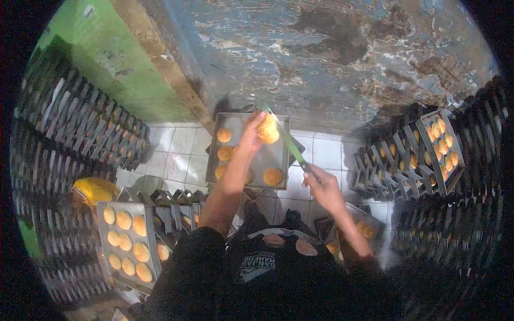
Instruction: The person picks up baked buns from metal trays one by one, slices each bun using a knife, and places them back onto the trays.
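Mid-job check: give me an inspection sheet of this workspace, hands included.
Surface: metal tray above tiled floor, buns on it
Things in hand: bun; knife, blade beside the bun, contact unclear
Clutter: bun-filled trays at lower left and right; yellow object at left, unidentified
Hands: left hand grips the bun; right hand grips the knife handle
Cables: nothing seen
Surroundings: peeling wall ahead, green wall at left, dark edges unreadable

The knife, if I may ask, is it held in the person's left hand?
No, the right hand grips the knife by its dark handle, while the left hand holds a bun.
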`<state>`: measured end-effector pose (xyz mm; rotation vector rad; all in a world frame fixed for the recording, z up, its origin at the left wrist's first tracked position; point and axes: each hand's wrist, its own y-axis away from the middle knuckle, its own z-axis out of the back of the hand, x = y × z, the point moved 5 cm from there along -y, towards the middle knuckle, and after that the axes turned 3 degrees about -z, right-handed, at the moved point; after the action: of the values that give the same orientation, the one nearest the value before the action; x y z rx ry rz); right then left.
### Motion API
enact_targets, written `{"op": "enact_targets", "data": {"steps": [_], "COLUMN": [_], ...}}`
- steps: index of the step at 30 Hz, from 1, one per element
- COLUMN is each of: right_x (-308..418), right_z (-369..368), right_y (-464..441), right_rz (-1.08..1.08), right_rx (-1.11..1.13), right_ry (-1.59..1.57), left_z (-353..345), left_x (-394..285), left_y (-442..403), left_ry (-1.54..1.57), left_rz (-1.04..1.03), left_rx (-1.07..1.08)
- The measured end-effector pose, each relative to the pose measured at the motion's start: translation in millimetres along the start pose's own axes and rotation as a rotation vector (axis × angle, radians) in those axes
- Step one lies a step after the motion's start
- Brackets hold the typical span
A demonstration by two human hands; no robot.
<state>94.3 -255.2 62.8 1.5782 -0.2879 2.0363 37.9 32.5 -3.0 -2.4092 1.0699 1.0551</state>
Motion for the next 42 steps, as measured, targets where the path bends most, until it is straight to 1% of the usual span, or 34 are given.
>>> {"op": "enact_targets", "data": {"steps": [2, 3, 5, 6, 7, 9, 13, 15, 16, 17, 19, 21, 24, 26, 28, 32, 33, 35, 37, 38, 40, 41, 42], "right_x": [-13.8, -12.6, 4.3, 8.9, 10.4, 13.5, -1.5, -9.5, -5.1, 2.1, 6.2, -2.8, -14.3, -20.1, -23.1, -29.9, -30.5, -36.1, -41.9, -46.5, -63.1, -70.4, -77.2], "right_z": [-2.4, 8.3, -6.9, -7.5, -3.5, -5.0, -1.5, -0.6, -3.6, -7.5, -5.9, -10.3, -5.7, -7.5, -11.2, -24.8, -28.0, -29.3, -24.7, -24.5, -26.3, -32.1, -40.8], "right_y": [6.6, 16.1, -11.3, -25.6, -31.4, -36.9, 2.5, 11.6, 6.7, -5.4, -26.8, -41.6, -13.0, 4.4, 3.0, -45.8, -52.8, -44.0, -19.1, -13.0, -1.9, -8.9, -24.6], "right_rz": [-0.051, -0.105, -0.010, -0.004, -0.006, 0.002, 0.045, -0.080, -0.087, -0.071, -0.054, -0.039, 0.000, -0.038, -0.087, -0.010, 0.029, 0.021, -0.132, -0.137, -0.290, -0.304, -0.210], "right_rx": [-0.017, -0.015, -0.020, -0.019, -0.027, -0.043, -0.050, -0.042, -0.045, -0.044, -0.054, -0.007, -0.013, -0.006, -0.015, -0.015, 0.001, -0.011, 0.005, 0.015, 0.037, 0.039, -0.002], "right_ry": [0.001, 0.040, -0.088, -0.049, -0.050, 0.072, 0.086, 0.051, 0.047, 0.036, 0.024, 0.039, 0.104, 0.065, 0.015, 0.058, 0.067, 0.052, 0.092, 0.097, 0.039, 0.039, 0.038], "left_z": [-6.5, -15.9, -32.2, -39.6, -39.6, -29.1, -11.8, -15.5, -7.1, -1.9, -31.4, -31.8, -11.4, -7.8, -13.9, -21.2, -15.9, -0.2, 11.1, 15.8, 20.9, 20.2, 28.9], "left_x": [-6.4, 20.6, 27.2, 26.6, 30.0, 24.4, -2.3, 1.7, 20.0, 34.2, 36.7, 36.8, 21.0, 8.4, 19.0, 56.3, 58.5, 55.0, 46.4, 43.3, 52.7, 61.4, 81.6], "left_y": [7.3, 22.1, 29.5, 28.6, 25.6, 18.4, 14.5, 18.8, 17.6, 19.0, 29.6, 25.0, 14.4, 14.3, 20.4, 31.1, 28.9, 19.0, 14.6, 13.1, 20.7, 22.5, 20.2], "left_ry": [0.026, 0.079, 0.063, 0.055, 0.055, 0.073, 0.072, -0.041, -0.025, -0.026, -0.027, -0.035, 0.001, 0.001, 0.000, 0.009, 0.011, 0.094, 0.103, 0.105, 0.124, 0.138, 0.142], "left_rz": [0.027, 0.060, 0.122, 0.069, 0.075, 0.068, -0.003, 0.011, 0.053, 0.065, 0.138, 0.126, 0.065, 0.095, 0.106, 0.118, 0.124, 0.119, 0.128, 0.134, 0.162, 0.189, 0.201], "left_rx": [0.047, 0.025, 0.056, 0.077, 0.083, 0.029, 0.003, 0.009, -0.102, -0.101, 0.056, 0.043, -0.016, 0.036, 0.014, -0.048, -0.049, -0.053, -0.094, -0.126, -0.158, -0.173, -0.179]}}
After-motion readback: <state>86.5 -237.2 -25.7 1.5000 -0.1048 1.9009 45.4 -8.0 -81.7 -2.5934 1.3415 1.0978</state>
